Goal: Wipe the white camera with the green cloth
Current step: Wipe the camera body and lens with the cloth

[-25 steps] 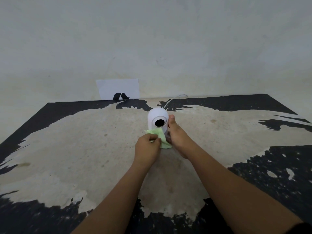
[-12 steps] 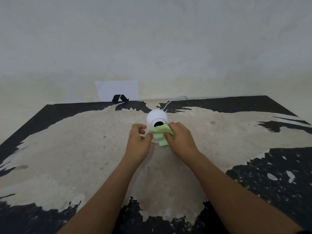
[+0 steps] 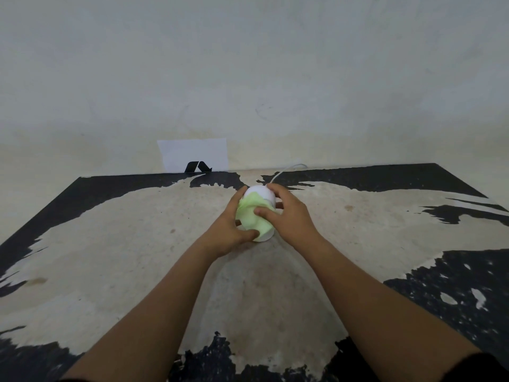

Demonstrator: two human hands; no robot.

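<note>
Wiping the white camera (image 3: 259, 194) mid-table, green cloth (image 3: 252, 217) pressed over its front by the curled right hand (image 3: 289, 216), left hand (image 3: 228, 230) cupped around the body, next likely needing cloth dragged across remaining bare shell.

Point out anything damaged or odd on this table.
The table top is badly worn: its black coating has peeled off across the middle, leaving ragged black patches at the edges. The white camera, green cloth and both hands look normal.
</note>
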